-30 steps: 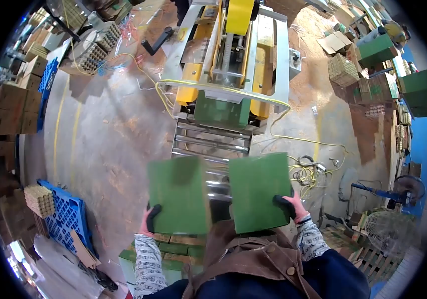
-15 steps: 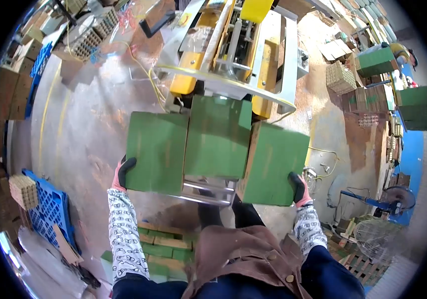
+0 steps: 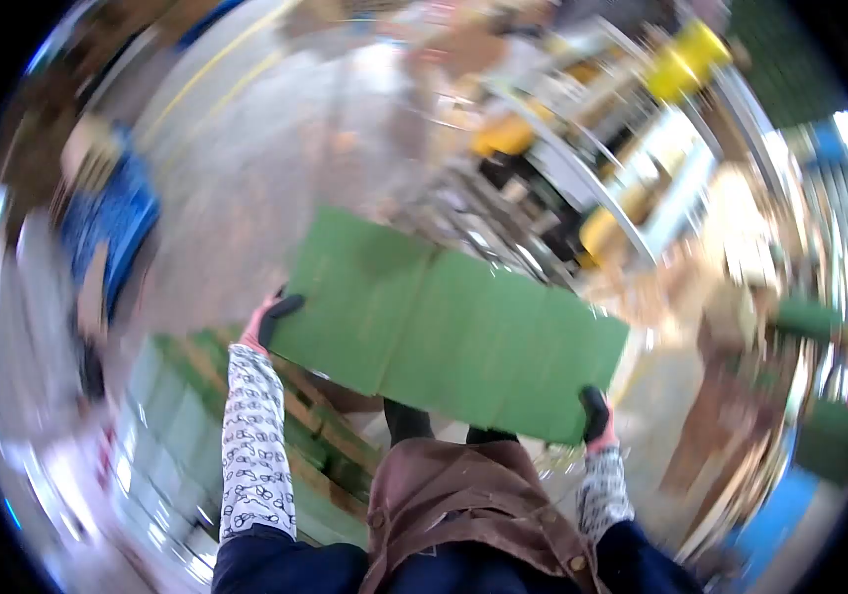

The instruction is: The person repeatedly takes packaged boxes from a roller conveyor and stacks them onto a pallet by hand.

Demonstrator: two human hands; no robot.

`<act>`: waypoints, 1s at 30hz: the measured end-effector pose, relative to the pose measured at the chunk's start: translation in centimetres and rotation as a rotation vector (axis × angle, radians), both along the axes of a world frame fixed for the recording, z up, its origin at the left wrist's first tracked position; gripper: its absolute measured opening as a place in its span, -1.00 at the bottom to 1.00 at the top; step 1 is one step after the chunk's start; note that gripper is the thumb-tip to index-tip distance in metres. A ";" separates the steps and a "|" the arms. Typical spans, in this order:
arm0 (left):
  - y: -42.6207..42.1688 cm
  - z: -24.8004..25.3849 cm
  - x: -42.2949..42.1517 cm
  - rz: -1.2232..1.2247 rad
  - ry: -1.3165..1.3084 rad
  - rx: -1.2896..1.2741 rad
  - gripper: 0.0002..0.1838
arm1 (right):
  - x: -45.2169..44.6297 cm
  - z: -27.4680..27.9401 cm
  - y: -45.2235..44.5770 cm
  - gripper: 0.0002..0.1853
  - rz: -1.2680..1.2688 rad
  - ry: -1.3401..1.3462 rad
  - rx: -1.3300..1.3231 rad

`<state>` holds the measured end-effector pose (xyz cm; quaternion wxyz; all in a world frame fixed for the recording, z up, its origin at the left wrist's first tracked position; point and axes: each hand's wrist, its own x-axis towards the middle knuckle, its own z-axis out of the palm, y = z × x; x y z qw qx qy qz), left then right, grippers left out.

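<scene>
Three green cardboard boxes are squeezed side by side in a row in front of my body: a left box (image 3: 349,297), a middle box (image 3: 458,337) and a right box (image 3: 567,366). The seam on the right is faint. My left hand (image 3: 273,319), in a pink and black glove, presses the row's left end with its thumb on top. At the opposite end my right hand (image 3: 597,416), gloved alike, clamps the right box. The row tilts down to the right in the view, away from the machine. Fingers under the boxes are hidden.
A yellow and white machine (image 3: 592,188) stands at upper right, blurred. Green boxes (image 3: 320,441) are stacked low at left, beside what looks like clear wrapping (image 3: 166,465). A blue plastic pallet (image 3: 112,233) lies at far left. More cartons line the right side.
The boxes have come off the machine's front and closed together into one row between my hands. My view has turned left, so the machine now sits to the upper right and the stacked boxes show more.
</scene>
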<state>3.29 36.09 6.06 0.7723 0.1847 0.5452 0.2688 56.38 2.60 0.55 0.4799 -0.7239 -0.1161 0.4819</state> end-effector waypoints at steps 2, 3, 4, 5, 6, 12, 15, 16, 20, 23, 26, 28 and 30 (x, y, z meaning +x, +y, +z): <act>-11.1 3.5 -3.3 0.284 -0.050 0.021 -0.49 | 1.5 1.8 1.3 -0.73 0.176 -0.050 0.001; -17.8 4.1 -5.5 0.443 -0.120 0.040 -0.47 | 1.8 3.5 2.9 -0.73 0.130 0.096 -0.032; -24.5 2.5 -7.8 0.571 -0.094 0.004 -0.49 | 2.5 3.6 4.7 -0.70 0.273 0.159 -0.007; -31.6 1.6 -9.2 0.704 -0.078 -0.038 -0.50 | 0.6 6.4 8.6 -0.68 0.525 0.153 -0.056; -36.7 4.4 -8.8 0.682 0.017 -0.088 -0.52 | -1.5 7.1 11.6 -0.68 0.644 0.170 -0.024; -69.1 5.7 2.3 1.603 -0.139 -0.123 -0.53 | -26.3 11.0 20.9 -0.64 1.543 0.146 -0.160; -78.8 1.6 9.4 2.111 -0.228 -0.003 -0.59 | -45.0 11.9 16.0 -0.70 1.917 0.176 -0.186; -81.0 0.1 10.9 2.174 -0.241 0.072 -0.58 | -50.8 10.8 14.3 -0.65 1.956 0.234 -0.302; -85.0 -4.8 10.3 2.433 -0.028 0.222 -0.58 | -69.9 5.6 6.7 -0.60 2.269 0.304 -0.397; -86.1 -5.7 3.7 2.480 0.057 0.308 -0.58 | -80.8 2.0 2.7 -0.59 2.456 0.261 -0.264; -88.0 -11.0 -1.4 2.491 0.145 0.275 -0.58 | -90.5 -2.5 -0.9 -0.59 2.558 0.165 -0.293; -89.6 -15.9 -1.7 2.542 0.054 0.333 -0.60 | -91.9 -3.9 -3.9 -0.62 2.471 0.040 -0.344; -88.3 -14.7 -3.1 2.553 0.244 0.212 -0.59 | -93.8 -4.6 -5.8 -0.64 2.476 0.017 -0.194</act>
